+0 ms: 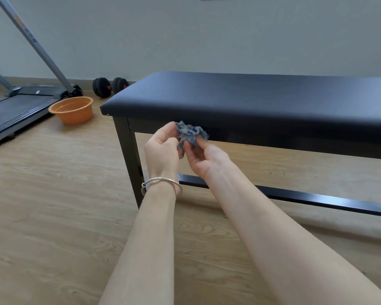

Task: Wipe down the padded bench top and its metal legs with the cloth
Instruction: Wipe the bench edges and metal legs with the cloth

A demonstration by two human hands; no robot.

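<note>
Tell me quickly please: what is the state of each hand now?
Left hand: fingers curled, pinches the blue cloth.
Right hand: pinches the same cloth from its other side.

Soft even daylight, faint shadows, slight blur, wide-angle edge warp.
</note>
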